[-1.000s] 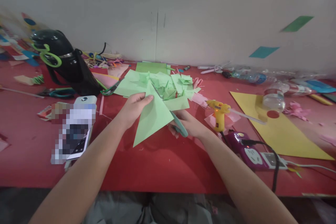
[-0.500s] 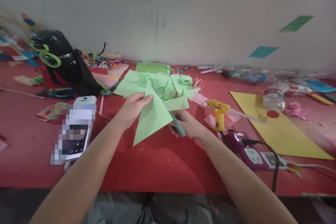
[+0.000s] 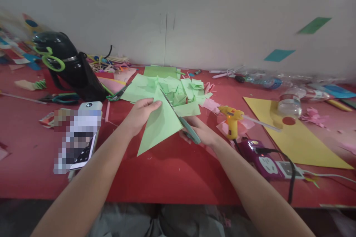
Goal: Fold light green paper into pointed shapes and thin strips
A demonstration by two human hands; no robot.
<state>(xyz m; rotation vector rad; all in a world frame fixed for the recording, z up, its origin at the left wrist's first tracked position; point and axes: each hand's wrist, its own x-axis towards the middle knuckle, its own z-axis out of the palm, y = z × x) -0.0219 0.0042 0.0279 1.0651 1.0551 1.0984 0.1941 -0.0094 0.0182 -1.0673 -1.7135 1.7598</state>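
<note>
My left hand [image 3: 143,113] pinches a piece of light green paper [image 3: 161,127], thumb on top, and holds it raised above the red table [image 3: 167,177]. In my right hand [image 3: 198,129] is a pair of scissors [image 3: 190,130] with grey-green handles. Its blades run along the right edge of the paper and point away from me. Part of the right hand's fingers is hidden behind the handles and the paper. Just beyond both hands lies a heap of cut and folded green paper [image 3: 179,98].
A yellow glue gun [image 3: 233,120] stands right of my hands, beside a purple power socket [image 3: 261,159] with cables. Farther right are yellow paper [image 3: 300,140] and plastic bottles [image 3: 289,103]. On the left are a phone [image 3: 91,137], pliers [image 3: 62,98] and a black flask [image 3: 72,66].
The scissors' handles have shifted slightly right and look wider apart, with more of the blades showing. The paper's lower corner has moved a little left. My left hand keeps its hold.
</note>
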